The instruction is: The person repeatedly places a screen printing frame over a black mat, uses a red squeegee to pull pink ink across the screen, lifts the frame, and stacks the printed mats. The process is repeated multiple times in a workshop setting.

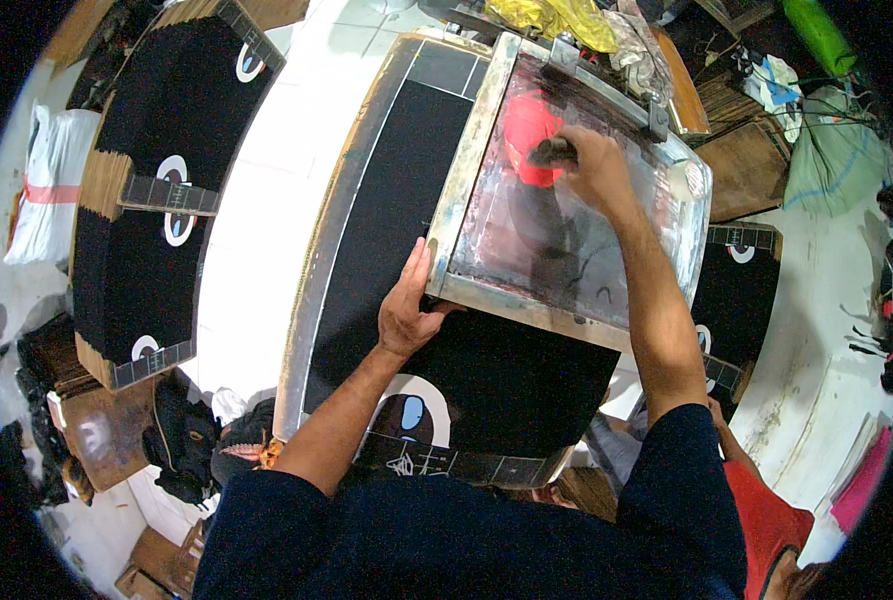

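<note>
A screen-printing frame (546, 318) with a pale, stained rim lies tilted over a black fabric panel (526, 375). My left hand (406, 315) holds its near left corner, fingers along the left side and thumb at the near edge. Bright red ink (528, 125) sits on the mesh in the upper part of the frame. Closed in a fist, my right hand (596, 165) grips a small dark squeegee (551, 152) over that ink; the hand covers part of the tool. Below the frame, the panel shows a printed white-ringed eye (408, 415) with a blue patch.
Metal hinge clamps (564, 52) hold the frame's far edge. Black panels with eye prints (156, 260) lie stacked on the left, more (731, 300) on the right. A yellow plastic bag (556, 20) lies beyond the frame. Another person in red (766, 510) is at the lower right.
</note>
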Motion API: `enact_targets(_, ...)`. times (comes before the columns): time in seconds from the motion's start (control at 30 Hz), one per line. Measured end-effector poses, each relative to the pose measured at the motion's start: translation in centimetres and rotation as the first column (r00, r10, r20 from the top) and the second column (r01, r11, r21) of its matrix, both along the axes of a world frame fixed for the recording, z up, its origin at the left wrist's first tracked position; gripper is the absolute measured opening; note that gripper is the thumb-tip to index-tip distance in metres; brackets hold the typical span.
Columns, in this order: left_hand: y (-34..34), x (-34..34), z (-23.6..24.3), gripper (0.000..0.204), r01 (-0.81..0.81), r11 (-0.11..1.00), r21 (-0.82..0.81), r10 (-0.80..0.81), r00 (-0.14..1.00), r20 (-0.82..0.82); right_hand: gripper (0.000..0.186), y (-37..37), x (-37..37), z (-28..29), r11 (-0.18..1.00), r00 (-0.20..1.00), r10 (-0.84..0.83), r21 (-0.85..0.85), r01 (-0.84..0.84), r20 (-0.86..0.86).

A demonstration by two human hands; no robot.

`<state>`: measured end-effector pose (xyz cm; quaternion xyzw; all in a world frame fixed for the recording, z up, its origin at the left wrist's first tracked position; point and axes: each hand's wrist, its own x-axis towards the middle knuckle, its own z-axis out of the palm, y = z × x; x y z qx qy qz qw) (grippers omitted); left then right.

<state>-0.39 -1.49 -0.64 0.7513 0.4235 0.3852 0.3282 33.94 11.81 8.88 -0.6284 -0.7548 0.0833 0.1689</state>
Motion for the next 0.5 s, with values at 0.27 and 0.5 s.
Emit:
enact_targets(0.27,0.9,0.3,-0.2,0.101,0.004,1.000,0.026,-0.003,1.000,-0.022,0.048,7.7,2.0,-1.8,0.998,0.994,0.005,0.069,-0.013,0.111)
enact_targets(0.5,0.9,0.6,-0.4,0.099,-0.007,0.999,0.049,0.008,0.999,-0.031,0.035,-1.3,-0.9,-3.7,0.986,0.988,-0.155,0.068,0.155,0.006)
